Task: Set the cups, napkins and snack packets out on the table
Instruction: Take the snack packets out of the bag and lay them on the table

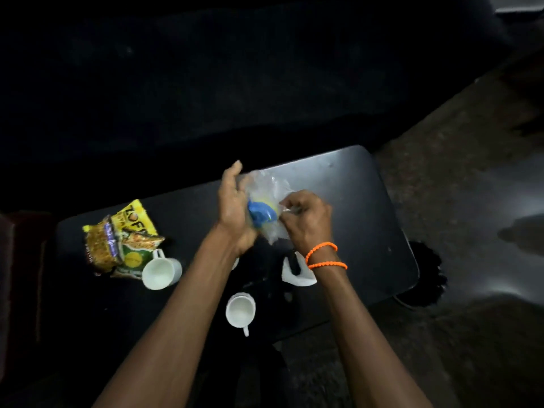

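Observation:
Over a small black table [368, 201], both hands hold a clear plastic packet [266, 187] with a blue and yellow patch on it. My left hand [234, 207] supports it from the left with fingers partly spread. My right hand [306, 216], with orange bead bands at the wrist, pinches its right side. Yellow and green snack packets [123, 240] lie in a pile at the table's left. One white cup [160, 270] stands beside them, another white cup [240, 310] near the front edge. A third white cup [295, 273] shows partly under my right wrist.
The room is dim. A dark sofa or bench [206, 83] fills the far side behind the table. Bare grey floor [471, 172] lies to the right, with a dark round object [426, 275] beside the table's right end.

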`<state>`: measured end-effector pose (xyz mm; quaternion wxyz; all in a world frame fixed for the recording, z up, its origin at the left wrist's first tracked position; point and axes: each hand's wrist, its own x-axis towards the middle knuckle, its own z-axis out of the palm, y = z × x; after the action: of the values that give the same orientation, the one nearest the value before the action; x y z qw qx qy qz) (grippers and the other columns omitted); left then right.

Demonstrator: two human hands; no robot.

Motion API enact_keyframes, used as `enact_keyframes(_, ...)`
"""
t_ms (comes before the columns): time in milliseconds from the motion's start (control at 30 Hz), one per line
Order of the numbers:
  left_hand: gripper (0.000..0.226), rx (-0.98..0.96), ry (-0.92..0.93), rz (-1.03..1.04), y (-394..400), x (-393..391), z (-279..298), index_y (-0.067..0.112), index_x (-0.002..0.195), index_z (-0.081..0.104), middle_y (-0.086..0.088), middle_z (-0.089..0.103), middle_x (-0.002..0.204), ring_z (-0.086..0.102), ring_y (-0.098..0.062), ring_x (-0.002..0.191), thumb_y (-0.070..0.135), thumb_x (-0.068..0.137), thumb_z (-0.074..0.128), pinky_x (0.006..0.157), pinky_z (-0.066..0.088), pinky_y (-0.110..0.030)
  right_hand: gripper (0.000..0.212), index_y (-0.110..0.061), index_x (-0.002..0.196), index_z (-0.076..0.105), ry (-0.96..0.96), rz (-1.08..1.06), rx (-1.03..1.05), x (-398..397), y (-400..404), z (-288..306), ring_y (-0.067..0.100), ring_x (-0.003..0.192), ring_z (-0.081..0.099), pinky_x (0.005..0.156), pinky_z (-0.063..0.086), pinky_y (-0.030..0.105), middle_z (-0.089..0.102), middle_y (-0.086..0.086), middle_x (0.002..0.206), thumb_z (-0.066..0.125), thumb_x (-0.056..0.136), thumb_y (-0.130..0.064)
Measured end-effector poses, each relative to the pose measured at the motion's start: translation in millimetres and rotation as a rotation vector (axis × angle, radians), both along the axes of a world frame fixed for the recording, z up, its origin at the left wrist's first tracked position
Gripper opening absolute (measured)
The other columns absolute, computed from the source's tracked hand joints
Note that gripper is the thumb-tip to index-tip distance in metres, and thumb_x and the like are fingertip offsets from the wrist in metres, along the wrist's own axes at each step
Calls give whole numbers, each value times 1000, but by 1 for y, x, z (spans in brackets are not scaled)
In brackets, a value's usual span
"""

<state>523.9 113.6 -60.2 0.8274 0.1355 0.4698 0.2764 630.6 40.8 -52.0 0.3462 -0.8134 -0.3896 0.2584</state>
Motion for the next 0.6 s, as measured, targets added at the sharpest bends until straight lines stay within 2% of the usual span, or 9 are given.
enact_keyframes(67, 26, 105, 139, -210, -16, 30, -1, 16, 106, 63, -13, 63, 96, 64, -20, 80, 40, 96, 64, 76, 52, -35, 25, -1, 69, 74, -2, -19, 4, 15, -17, 2, 15, 64, 53, 59, 34, -1, 67, 8, 73, 61, 62, 19)
enact_keyframes(133, 20, 237, 328, -312, -35, 54, 0, 18, 103, 68, -8, 69, 95, 66, -20, 81, 25, 85, 71, 76, 53, -33, 23, -1, 73, 75, 115, -44, -43, 30, -32, 7, 12, 67, 57, 62, 37, 3, 66, 3, 73, 64, 69, 18)
enact_keyframes(233, 7, 271, 387, -198, -53, 82, 3, 19, 76, 67, -5, 67, 76, 60, -23, 70, 14, 79, 63, 65, 49, -32, 24, -3, 91, 74, 576, -165, 34, 55, -58, 27, -2, 68, 64, 68, 53, 16, 70, 4, 83, 69, 80, 17)
enact_keyframes(267, 17, 265, 413, -170, -56, 91, 2, 18, 70, 64, -5, 62, 70, 57, -23, 67, 9, 84, 60, 62, 47, -32, 28, -6, 98, 74, 639, -227, 103, 62, -69, 32, -1, 75, 67, 71, 55, 19, 73, 5, 93, 70, 81, 15)
enact_keyframes(300, 25, 271, 457, -159, -58, 101, 0, 17, 67, 60, -5, 59, 67, 56, -23, 66, 6, 89, 55, 62, 46, -33, 33, -11, 106, 73, 613, -282, 159, 68, -80, 37, 2, 87, 69, 79, 56, 20, 73, 3, 106, 74, 81, 9)
enact_keyframes(367, 30, 306, 518, -158, -66, 121, 2, 16, 67, 55, -7, 57, 69, 55, -24, 70, 4, 93, 48, 65, 46, -37, 49, -22, 123, 69, 415, -285, 142, 77, -99, 42, 7, 114, 63, 97, 51, 19, 64, -3, 130, 82, 79, -5)
enact_keyframes(433, 31, 338, 515, -230, -80, 137, 6, 17, 68, 54, -6, 56, 69, 55, -24, 70, 3, 95, 46, 64, 47, -37, 65, -25, 134, 63, 424, -192, 74, 87, -112, 43, 13, 122, 61, 103, 50, 24, 59, -1, 139, 84, 76, -5)
enact_keyframes(500, 26, 245, 410, -356, -92, 151, 10, 15, 74, 56, -9, 58, 71, 57, -25, 63, 7, 95, 44, 58, 51, -31, 66, -26, 131, 67, 477, -171, 50, 102, -125, 40, 16, 115, 67, 98, 55, 29, 68, -1, 131, 88, 72, -6)
enact_keyframes(600, 23, -38, 144, -554, -105, 174, 21, 12, 90, 62, -10, 66, 74, 64, -23, 57, 22, 95, 42, 50, 53, -24, 48, -18, 108, 80, 283, -305, 7, 127, -143, 31, 13, 105, 72, 94, 57, 32, 76, -3, 115, 95, 63, -12)
